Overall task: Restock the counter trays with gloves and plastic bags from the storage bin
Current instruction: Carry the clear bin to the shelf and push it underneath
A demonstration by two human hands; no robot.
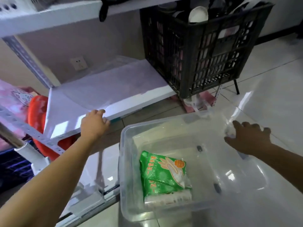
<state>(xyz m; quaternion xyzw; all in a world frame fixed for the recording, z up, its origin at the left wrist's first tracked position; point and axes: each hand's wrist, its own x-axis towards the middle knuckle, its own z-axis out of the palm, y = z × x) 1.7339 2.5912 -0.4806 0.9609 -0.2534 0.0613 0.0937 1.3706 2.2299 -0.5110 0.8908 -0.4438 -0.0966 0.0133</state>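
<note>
Head view: clear bin (129, 136) holds green glove packs (164, 174); both hands' fingers spread, grasping nothing.

A clear plastic storage bin (129, 161), open at the top, is set on the floor between the two hands, below the left hand (94, 123) and just beside the right hand (246, 138). Green packets of gloves (162, 172), printed with a hand picture, are laid flat and overlapping on its bottom, nearer the left wall.
</note>
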